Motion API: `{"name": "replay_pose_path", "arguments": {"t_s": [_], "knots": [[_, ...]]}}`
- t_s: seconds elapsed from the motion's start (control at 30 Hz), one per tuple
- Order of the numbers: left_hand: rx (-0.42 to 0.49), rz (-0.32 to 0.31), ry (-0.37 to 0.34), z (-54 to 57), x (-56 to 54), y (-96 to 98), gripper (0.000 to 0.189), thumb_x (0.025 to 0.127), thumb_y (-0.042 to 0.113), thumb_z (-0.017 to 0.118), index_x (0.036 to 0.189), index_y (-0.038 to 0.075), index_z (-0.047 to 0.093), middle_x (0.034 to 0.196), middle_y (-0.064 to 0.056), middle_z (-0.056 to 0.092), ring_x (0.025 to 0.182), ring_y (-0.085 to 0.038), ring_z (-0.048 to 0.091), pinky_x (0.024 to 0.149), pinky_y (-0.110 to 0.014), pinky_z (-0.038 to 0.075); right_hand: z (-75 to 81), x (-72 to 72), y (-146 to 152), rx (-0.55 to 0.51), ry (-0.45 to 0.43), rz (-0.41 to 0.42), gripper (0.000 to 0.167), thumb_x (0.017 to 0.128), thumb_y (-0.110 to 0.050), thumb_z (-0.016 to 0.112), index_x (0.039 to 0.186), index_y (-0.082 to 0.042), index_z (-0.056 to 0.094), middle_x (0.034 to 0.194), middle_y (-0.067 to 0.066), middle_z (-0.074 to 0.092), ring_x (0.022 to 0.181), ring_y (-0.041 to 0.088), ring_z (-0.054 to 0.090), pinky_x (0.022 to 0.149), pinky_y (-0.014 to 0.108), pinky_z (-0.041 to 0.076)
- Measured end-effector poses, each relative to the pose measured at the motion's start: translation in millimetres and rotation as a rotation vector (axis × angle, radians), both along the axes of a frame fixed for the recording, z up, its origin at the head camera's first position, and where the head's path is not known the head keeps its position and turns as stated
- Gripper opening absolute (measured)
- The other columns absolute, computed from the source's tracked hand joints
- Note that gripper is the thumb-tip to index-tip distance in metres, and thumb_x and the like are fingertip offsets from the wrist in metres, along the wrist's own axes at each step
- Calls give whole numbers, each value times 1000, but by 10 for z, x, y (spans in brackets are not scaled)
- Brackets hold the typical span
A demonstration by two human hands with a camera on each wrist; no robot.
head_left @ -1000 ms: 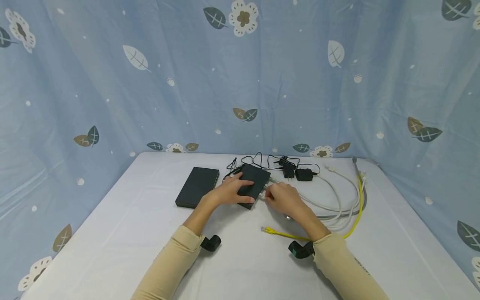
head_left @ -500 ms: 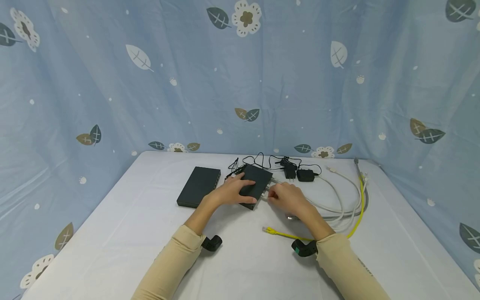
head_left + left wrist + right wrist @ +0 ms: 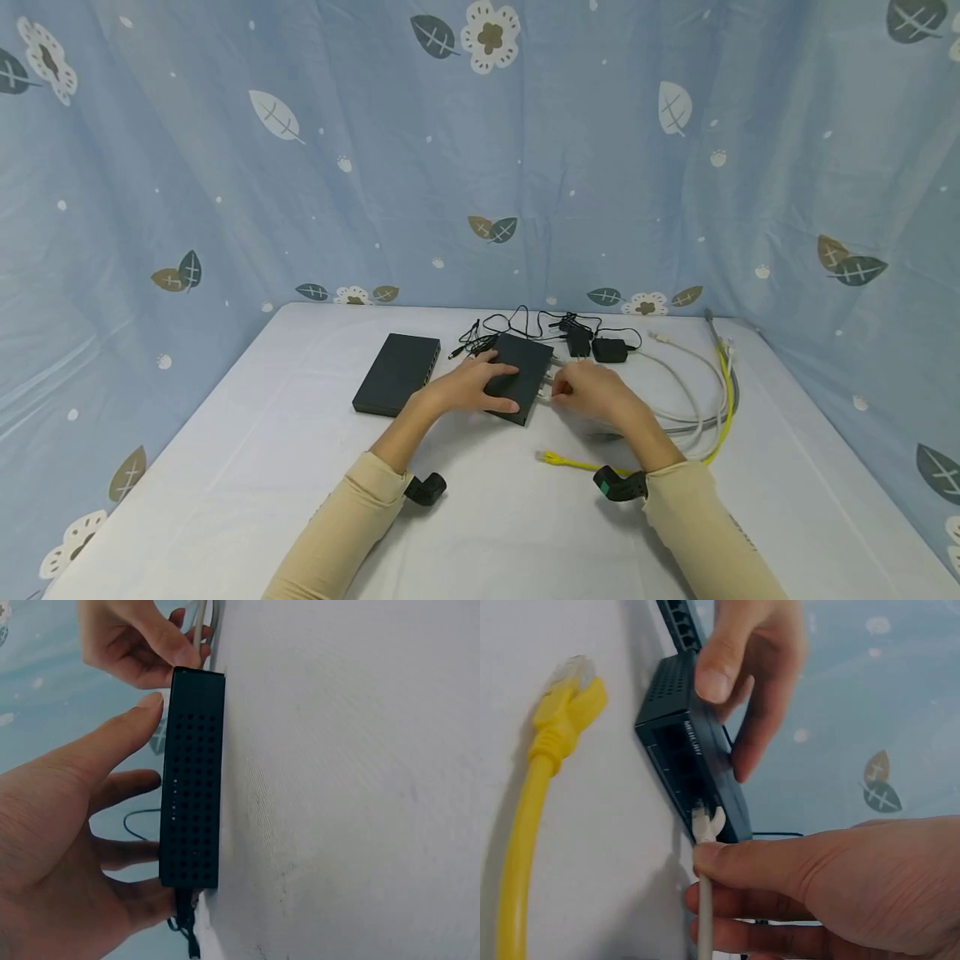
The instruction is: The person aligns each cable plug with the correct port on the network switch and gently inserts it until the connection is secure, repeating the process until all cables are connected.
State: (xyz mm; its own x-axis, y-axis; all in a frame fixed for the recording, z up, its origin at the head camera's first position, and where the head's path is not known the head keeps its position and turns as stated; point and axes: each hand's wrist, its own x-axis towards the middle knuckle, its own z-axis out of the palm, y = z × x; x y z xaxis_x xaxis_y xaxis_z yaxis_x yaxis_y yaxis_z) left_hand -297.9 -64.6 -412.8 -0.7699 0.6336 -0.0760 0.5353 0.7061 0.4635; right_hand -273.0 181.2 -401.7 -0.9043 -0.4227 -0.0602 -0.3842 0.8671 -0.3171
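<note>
A small black network switch (image 3: 527, 367) lies under my left hand (image 3: 467, 388). The thumb and fingers are spread over its top, and the fingertips press on it. At its right side, my right hand (image 3: 596, 392) pinches a whitish Ethernet cable (image 3: 706, 915) between thumb and fingers. In the right wrist view, the cable's plug (image 3: 702, 823) is right at one of the switch's ports, its tip at the opening. Dark ports (image 3: 679, 750) run along the same face. Other pale cables reach this side, partly hidden behind my right hand.
Left of the hands lies a second, larger black switch (image 3: 397, 375). Black power adapters (image 3: 610, 350) with tangled thin cords stand at the back. White and grey cables (image 3: 693, 408) loop to the right. A yellow Ethernet cable (image 3: 577, 462) ends close in front of my right hand.
The switch has slid a little to the right with both hands. My right hand still pinches the Ethernet cable. The yellow cable's end has shifted slightly right.
</note>
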Motion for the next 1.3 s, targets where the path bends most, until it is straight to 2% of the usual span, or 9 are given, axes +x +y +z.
{"name": "replay_pose_path", "arguments": {"t_s": [0.27, 0.47, 0.77, 0.93, 1.17, 1.3], "knots": [[5, -22, -32, 58, 74, 45, 70, 87, 51, 70, 147, 23, 47, 163, -20, 19, 151, -39, 19, 115, -62, 26, 62, 4, 101, 25, -52, 14, 6, 90, -19, 72, 85, -16, 74, 79, -7, 67, 69, 9, 56, 66, 28, 48], [11, -52, -37, 71, 89, 50, 69, 88, 50, 70, 147, 23, 47, 162, -18, 24, 152, -35, 19, 116, -60, 29, 101, -13, 161, 49, -73, 53, 8, 90, -20, 72, 84, -15, 74, 77, -7, 66, 66, 8, 56, 64, 27, 47], [0, -101, -47, 110, 123, 79, 71, 88, 50, 69, 148, 23, 46, 160, -14, 31, 152, -35, 17, 116, -59, 28, 143, 0, 247, 19, -123, 79, 7, 90, -17, 72, 85, -13, 75, 76, -4, 69, 63, 7, 57, 59, 25, 48], [-9, -123, -45, 145, 167, 108, 70, 88, 49, 70, 148, 22, 46, 158, -12, 35, 152, -36, 18, 117, -59, 27, 144, -4, 300, 15, -143, 65, 7, 89, -16, 73, 84, -13, 75, 75, -2, 70, 60, 8, 55, 58, 25, 47], [-13, -141, -29, 161, 199, 140, 72, 84, 37, 78, 147, 20, 47, 158, -14, 36, 151, -34, 21, 118, -55, 28, 135, -27, 360, -16, -167, 69, 5, 88, -14, 73, 84, -12, 75, 75, -1, 71, 59, 9, 56, 58, 25, 47], [-24, -134, -22, 149, 203, 146, 69, 85, 31, 78, 146, 20, 49, 158, -15, 34, 151, -33, 22, 117, -54, 30, 142, -32, 373, -16, -180, 66, 6, 89, -14, 72, 84, -11, 75, 74, 1, 70, 58, 9, 55, 57, 24, 47]]}}
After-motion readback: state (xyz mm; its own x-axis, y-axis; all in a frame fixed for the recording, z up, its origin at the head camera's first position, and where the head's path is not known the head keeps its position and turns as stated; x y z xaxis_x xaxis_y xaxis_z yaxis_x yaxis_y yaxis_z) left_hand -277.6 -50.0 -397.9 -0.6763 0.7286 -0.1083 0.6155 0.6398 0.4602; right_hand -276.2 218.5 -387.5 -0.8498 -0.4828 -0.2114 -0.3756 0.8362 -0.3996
